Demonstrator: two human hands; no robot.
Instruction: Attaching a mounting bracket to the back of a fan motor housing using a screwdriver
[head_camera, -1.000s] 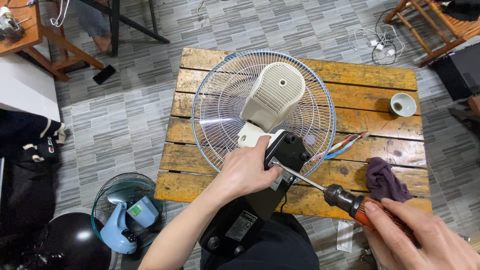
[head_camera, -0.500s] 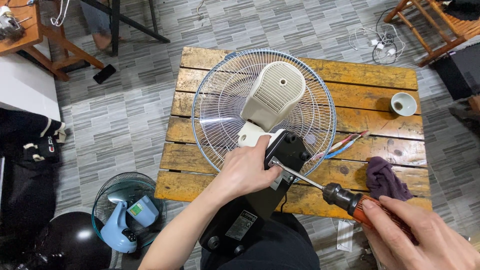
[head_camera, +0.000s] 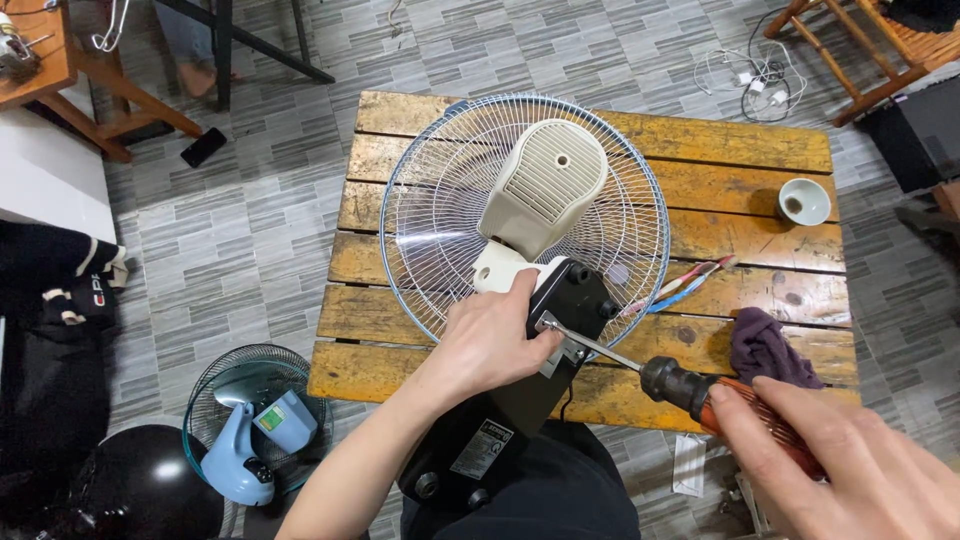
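Fan (head_camera: 530, 200) fills table (head_camera: 760, 150); right hand (head_camera: 860, 470) overhangs its edge.

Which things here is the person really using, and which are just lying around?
In use:
- fan, face-down on the wooden table
- its black base, steadied by the left hand
- screwdriver, held in the right hand, tip at the base

Lying about:
- small white bowl
- purple cloth
- coloured wires
- blue fan on the floor
- phone on the floor
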